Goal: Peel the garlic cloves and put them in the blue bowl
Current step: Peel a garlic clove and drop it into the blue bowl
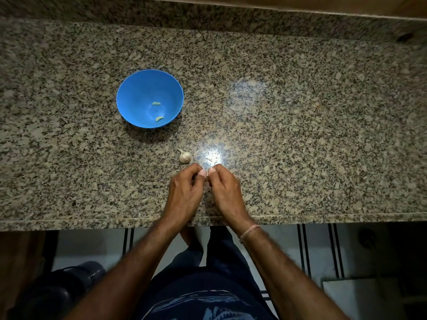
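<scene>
A blue bowl [129, 98] stands on the granite counter, left of centre, with two peeled garlic cloves [156, 103] lying in its bottom. A small garlic bulb [184, 156] lies on the counter just beyond my hands. My left hand [184, 190] and my right hand [225, 189] meet above the counter near its front edge. Both thumbs and fingertips pinch a small garlic clove [208, 175] between them; the fingers hide most of it.
The speckled granite counter [300, 135] stretches wide to both sides, with its front edge [323, 217] just under my wrists. A raised granite ledge and wooden trim run along the back. Below the edge are a tiled floor and a dark round object at lower left.
</scene>
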`<state>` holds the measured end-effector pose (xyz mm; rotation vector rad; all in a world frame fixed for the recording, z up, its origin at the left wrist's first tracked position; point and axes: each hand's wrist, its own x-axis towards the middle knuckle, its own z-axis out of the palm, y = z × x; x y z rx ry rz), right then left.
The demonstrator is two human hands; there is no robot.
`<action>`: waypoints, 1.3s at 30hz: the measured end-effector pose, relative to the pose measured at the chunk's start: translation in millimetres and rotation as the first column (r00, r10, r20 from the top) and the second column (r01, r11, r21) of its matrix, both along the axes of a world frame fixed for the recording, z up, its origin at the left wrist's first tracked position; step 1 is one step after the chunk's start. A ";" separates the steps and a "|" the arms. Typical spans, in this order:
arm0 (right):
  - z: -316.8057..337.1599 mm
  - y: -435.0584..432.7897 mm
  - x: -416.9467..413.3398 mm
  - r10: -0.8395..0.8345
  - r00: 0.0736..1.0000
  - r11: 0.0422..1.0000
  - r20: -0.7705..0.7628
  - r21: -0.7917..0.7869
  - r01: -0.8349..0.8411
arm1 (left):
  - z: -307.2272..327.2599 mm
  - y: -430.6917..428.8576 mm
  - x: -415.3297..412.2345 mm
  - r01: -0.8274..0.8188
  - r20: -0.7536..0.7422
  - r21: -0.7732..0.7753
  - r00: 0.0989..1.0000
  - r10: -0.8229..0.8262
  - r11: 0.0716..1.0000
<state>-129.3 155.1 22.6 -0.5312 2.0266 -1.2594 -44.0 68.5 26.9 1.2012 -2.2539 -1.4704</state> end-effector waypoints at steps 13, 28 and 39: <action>-4.0 11.0 -2.4 -0.139 0.963 0.968 0.229 -0.176 0.181 | -1.4 6.3 -1.1 -0.088 0.018 0.231 0.996 0.086 0.969; -3.4 9.7 -7.2 -0.192 0.787 0.943 0.586 -0.112 0.313 | -7.0 11.9 0.0 -0.058 0.068 -0.004 0.996 0.058 0.998; -3.8 15.0 -13.6 -0.256 0.734 0.913 0.628 -0.092 0.397 | -3.5 12.9 0.6 -0.167 0.026 0.117 0.986 0.165 0.979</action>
